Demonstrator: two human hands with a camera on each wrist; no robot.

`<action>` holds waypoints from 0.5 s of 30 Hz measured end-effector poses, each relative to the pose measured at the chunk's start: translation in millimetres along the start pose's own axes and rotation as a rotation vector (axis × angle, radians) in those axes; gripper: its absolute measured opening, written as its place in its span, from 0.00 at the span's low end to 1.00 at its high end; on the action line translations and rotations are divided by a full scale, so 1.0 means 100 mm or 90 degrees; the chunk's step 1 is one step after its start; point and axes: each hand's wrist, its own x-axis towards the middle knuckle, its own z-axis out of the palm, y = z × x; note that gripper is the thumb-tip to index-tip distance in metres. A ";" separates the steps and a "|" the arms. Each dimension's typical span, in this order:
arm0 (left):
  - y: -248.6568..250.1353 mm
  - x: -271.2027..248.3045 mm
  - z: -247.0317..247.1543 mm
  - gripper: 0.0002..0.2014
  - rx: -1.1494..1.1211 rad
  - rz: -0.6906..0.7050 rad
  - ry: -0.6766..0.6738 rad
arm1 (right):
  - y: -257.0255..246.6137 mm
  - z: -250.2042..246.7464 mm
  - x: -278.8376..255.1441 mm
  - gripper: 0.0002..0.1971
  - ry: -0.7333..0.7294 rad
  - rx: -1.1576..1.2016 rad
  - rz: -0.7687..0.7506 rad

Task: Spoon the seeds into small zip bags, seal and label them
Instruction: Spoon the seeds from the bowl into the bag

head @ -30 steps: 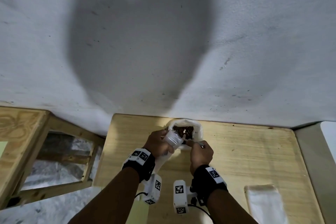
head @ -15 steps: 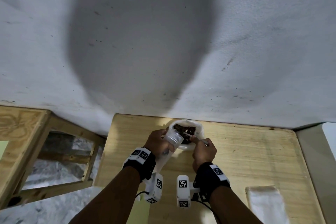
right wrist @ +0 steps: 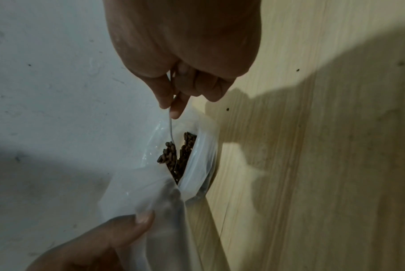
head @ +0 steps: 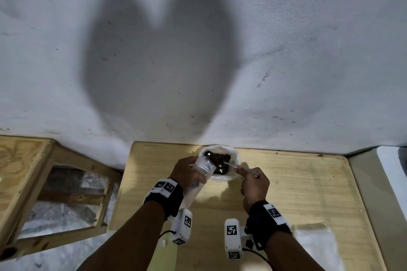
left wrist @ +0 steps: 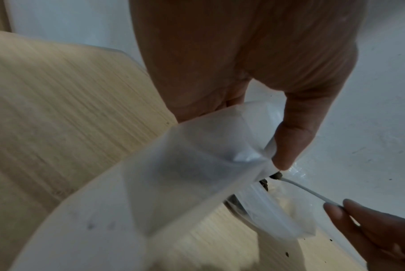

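A large clear plastic bag (head: pixel 233 156) of dark brown seeds (head: pixel 219 159) sits at the table's far edge by the wall. My left hand (head: pixel 187 170) pinches a small clear zip bag (head: pixel 204 166) just left of the seed bag's mouth; its thumb (left wrist: pixel 287 143) presses the small zip bag (left wrist: pixel 197 165). My right hand (head: pixel 253 185) pinches the thin white handle of a spoon (head: pixel 233 165). The spoon (right wrist: pixel 171 128) carries a heap of seeds (right wrist: pixel 168 155) over the seed bag (right wrist: pixel 197 165). My right hand (right wrist: pixel 173 102) is above it.
The light wooden table (head: pixel 297 193) runs right and toward me. A white flat packet (head: pixel 315 242) lies near its front right. A wooden frame (head: pixel 44 182) stands to the left, off the table. The grey-white wall (head: pixel 198 50) rises directly behind the seed bag.
My right hand has drawn back to the right with the spoon. The left hand and small zip bag have stayed nearly still.
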 end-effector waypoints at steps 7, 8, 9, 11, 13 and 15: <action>-0.02 0.03 0.00 0.24 -0.010 -0.014 -0.002 | -0.25 -0.21 -0.05 0.12 -0.042 0.001 -0.035; -0.02 0.02 0.00 0.25 -0.009 -0.014 -0.003 | -0.29 -0.24 -0.07 0.11 -0.049 0.000 -0.044; -0.02 0.01 0.00 0.25 -0.007 -0.013 -0.005 | -0.34 -0.26 -0.08 0.11 -0.060 -0.001 -0.055; -0.02 0.01 0.00 0.27 -0.005 -0.014 -0.006 | -0.43 -0.29 -0.11 0.12 -0.083 -0.003 -0.078; -0.02 0.01 0.00 0.30 -0.001 -0.020 -0.004 | -0.53 -0.30 -0.16 0.12 -0.118 -0.018 -0.107; -0.02 0.00 0.01 0.31 0.004 -0.022 -0.002 | -0.64 -0.27 -0.21 0.15 -0.142 -0.054 -0.156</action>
